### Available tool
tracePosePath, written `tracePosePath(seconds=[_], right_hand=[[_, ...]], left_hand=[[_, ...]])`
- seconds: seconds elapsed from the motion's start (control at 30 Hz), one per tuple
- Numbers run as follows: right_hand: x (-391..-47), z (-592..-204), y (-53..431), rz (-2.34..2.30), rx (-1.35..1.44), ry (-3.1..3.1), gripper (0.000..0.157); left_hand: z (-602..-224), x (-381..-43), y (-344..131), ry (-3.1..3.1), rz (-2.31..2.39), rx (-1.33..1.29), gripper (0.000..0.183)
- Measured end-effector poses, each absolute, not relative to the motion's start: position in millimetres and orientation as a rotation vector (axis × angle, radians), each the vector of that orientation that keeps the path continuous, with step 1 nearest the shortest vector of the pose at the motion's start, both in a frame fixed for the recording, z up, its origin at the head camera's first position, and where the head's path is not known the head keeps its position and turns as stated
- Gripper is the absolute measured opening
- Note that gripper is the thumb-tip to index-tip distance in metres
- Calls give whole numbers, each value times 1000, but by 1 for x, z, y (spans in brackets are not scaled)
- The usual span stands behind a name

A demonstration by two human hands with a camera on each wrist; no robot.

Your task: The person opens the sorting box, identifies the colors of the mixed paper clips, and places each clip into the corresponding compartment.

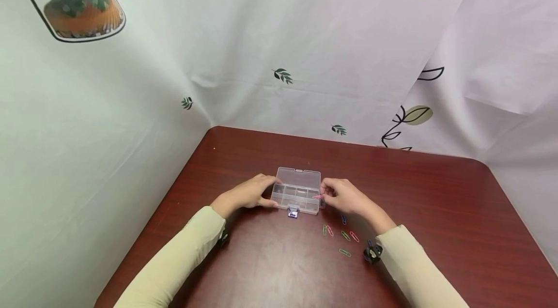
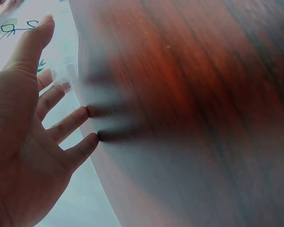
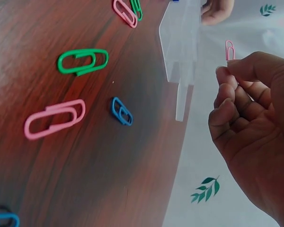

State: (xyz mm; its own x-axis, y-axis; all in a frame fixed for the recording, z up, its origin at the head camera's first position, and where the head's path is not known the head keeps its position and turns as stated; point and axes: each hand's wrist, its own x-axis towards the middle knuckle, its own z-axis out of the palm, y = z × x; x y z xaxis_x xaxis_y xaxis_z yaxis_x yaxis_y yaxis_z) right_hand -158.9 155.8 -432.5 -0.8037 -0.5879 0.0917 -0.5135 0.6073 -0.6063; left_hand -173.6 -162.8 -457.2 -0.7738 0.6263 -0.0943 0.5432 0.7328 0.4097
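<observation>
A clear plastic compartment box (image 1: 285,202) lies on the table, its lid (image 1: 298,178) raised at the back and a latch (image 1: 293,211) at the front. My left hand (image 1: 248,192) is at the box's left side, thumb by the front corner and fingers toward the lid. The left wrist view shows those fingers spread and fairly straight. Between thumb and index finger my right hand (image 1: 348,197) pinches a pink paper clip (image 3: 230,49), held over the right end of the box in the head view.
Loose paper clips lie in front and right of the box: a green one (image 3: 83,62), a pink one (image 3: 55,119), a blue one (image 3: 121,111) and several others. Behind the table (image 1: 392,177) hangs a white patterned cloth (image 1: 348,56), with more cloth at both sides.
</observation>
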Motion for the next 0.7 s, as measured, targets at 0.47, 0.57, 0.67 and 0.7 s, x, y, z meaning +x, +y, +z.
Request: tracePosePath(seconds=[0.47, 0.57, 0.67, 0.7], right_hand=[[-160, -431, 146, -939, -960, 2702, 12], [-160, -432, 145, -941, -967, 2695, 12], [-161, -434, 145, -954, -993, 2683, 8], [-162, -434, 145, -958, -999, 2682, 7]], left_hand=[[-456, -172, -163, 2706, 551, 896, 61], [-456, -172, -164, 2705, 545, 897, 61], [-456, -172, -164, 2700, 547, 896, 62], [-456, -172, -164, 2701, 546, 895, 62]])
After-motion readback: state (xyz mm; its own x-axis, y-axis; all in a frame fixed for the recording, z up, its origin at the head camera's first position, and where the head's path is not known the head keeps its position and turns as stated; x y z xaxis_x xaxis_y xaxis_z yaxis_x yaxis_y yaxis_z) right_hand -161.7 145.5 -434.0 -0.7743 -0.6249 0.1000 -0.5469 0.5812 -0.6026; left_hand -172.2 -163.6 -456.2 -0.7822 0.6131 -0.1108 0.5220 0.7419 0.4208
